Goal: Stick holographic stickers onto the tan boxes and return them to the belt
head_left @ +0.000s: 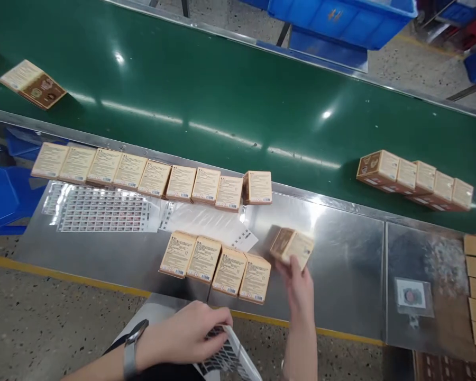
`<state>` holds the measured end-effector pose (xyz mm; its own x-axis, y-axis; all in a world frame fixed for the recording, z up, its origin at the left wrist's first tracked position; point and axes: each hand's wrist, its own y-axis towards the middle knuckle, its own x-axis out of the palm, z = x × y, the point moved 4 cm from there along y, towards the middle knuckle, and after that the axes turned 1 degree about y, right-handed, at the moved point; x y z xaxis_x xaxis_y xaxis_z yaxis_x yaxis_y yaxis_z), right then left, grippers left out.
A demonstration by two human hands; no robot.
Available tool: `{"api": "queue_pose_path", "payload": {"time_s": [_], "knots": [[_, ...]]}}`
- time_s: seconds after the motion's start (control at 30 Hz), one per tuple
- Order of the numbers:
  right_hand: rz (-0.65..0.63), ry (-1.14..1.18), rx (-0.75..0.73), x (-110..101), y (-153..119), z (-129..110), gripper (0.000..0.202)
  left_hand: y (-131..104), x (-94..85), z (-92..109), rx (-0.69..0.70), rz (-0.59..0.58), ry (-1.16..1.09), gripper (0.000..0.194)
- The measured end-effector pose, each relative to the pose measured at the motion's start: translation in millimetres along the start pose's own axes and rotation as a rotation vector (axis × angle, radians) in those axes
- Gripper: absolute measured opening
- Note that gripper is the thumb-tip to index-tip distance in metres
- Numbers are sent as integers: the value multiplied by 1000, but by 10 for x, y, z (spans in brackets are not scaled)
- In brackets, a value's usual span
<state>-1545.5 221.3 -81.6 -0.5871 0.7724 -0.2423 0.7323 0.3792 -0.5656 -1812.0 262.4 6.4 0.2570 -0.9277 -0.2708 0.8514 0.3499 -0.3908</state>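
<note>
A brown and cream box [300, 246] in the right hand [299, 283], over the metal table [347, 270].
Its writing is too blurry to read. The hand grips its near edge, arm [302, 344] reaching forward. The left hand [192, 329], low down, pinches a printed sheet [235, 353]. Four boxes [203, 256] with tiny words and barcodes [205, 277] sit nearby.

Bright glare streaks the glossy green belt [222, 90].
</note>
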Motion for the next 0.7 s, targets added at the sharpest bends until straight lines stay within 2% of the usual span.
{"api": "queue_pose_path", "payload": {"time_s": [0.1,0.17,0.27,0.33,0.37,0.4,0.5,0.53,0.57,0.63,0.7], "knots": [[-38,97,-195,428,510,-583,59,-29,-272,-44,-76,80,-106,9],[-41,82,-224,641,786,-878,58,-10,-427,-71,-109,135,-191,8],[-4,31,-236,745,896,-1105,51,53,-588,-121,-168,204,-351,7],[-15,-30,-273,683,721,-1146,48,102,-655,-158,-213,255,-509,11],[-67,-72,-303,636,570,-1152,47,127,-679,-173,-227,278,-599,14],[-159,-124,-335,591,391,-1154,47,152,-696,-183,-235,292,-686,19],[-658,-262,-330,516,-216,-1121,52,221,-743,-197,-242,328,-832,33],[-773,-315,-295,484,-383,-1106,53,242,-756,-196,-246,342,-834,35],[-829,-361,-266,449,-505,-1098,53,264,-769,-191,-251,362,-811,35],[-796,-416,-254,385,-621,-1109,48,310,-798,-147,-244,436,-659,34],[-711,-392,-287,350,-637,-1132,41,368,-838,-14,-173,566,-336,34]]}}
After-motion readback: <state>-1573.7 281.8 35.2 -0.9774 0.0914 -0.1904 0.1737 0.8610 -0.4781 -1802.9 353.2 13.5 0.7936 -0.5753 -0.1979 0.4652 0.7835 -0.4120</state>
